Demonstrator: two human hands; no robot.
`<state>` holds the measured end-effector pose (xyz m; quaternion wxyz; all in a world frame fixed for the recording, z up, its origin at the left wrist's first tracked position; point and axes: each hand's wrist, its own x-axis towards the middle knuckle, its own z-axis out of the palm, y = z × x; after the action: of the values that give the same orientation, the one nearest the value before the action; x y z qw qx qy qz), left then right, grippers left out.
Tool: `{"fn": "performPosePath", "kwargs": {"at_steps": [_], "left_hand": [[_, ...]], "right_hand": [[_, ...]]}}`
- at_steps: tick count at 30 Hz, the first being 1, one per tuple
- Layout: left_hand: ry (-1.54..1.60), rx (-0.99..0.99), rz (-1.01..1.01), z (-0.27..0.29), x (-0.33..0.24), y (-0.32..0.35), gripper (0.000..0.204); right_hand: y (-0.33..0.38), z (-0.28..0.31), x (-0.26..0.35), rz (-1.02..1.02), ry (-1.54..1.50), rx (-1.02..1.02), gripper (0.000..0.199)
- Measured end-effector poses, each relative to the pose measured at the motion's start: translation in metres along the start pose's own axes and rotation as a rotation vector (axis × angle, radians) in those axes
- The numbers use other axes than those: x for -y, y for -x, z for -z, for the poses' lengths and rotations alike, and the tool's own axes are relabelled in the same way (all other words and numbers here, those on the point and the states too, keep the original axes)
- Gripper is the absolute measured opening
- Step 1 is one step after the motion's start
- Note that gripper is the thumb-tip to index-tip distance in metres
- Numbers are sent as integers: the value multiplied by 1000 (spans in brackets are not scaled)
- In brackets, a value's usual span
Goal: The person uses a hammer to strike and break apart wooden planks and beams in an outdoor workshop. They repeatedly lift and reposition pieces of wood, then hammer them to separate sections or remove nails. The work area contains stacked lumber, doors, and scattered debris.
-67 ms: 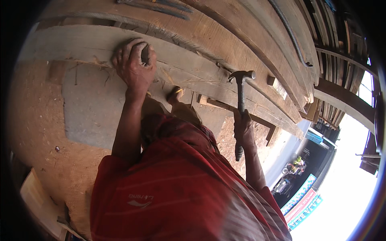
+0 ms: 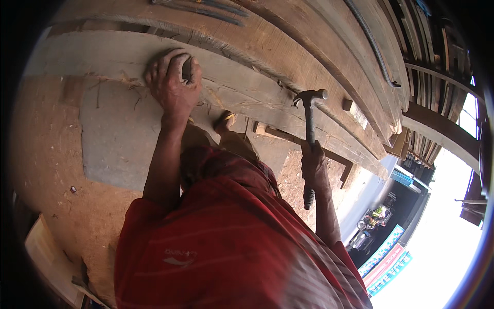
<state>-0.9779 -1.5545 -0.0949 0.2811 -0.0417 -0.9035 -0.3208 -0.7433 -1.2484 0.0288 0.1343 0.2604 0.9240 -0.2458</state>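
My right hand (image 2: 313, 164) is closed round the dark handle of a claw hammer (image 2: 310, 118), whose metal head points away from me. The hammer is raised over the near plank, and its grip end sticks out below my fist. On the left, my left hand (image 2: 174, 82) rests on the wide grey wooden plank (image 2: 92, 56), with its fingers curled under. Between thumb and forefinger a dark gap shows; the fingertips are hidden, and I cannot make out what they hold, if anything.
More long planks (image 2: 288, 56) lie beyond the near one, with a dark curved metal bar (image 2: 370, 38) and dark metal tools (image 2: 206, 13) on them. A small wood block (image 2: 355, 112) sits between planks. My sandalled foot (image 2: 225, 122) stands below. Stacked timber (image 2: 432, 62) rises at right.
The hammer and my right hand have shifted very slightly right and toward me. My left hand stays at the same spot on the plank.
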Motion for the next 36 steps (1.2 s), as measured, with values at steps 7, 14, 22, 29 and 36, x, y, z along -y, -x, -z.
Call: {"fn": "performPosePath", "kwargs": {"at_steps": [7, 14, 22, 29, 36], "left_hand": [[-19, 0, -16, -5, 2, -2, 18], [-30, 21, -7, -5, -1, -5, 15], [-87, 77, -86, -7, 0, -3, 13], [-99, 137, -82, -6, 4, 4, 20], [-61, 182, -81, 0, -5, 0, 23]], "right_hand": [[-22, 43, 71, -376, -186, 248, 34], [-18, 79, 96, -302, -533, 279, 55], [-12, 67, 108, -298, -872, 195, 69], [-5, 53, 62, -237, -1230, 204, 80], [18, 40, 40, -37, -1831, 343, 86]]}}
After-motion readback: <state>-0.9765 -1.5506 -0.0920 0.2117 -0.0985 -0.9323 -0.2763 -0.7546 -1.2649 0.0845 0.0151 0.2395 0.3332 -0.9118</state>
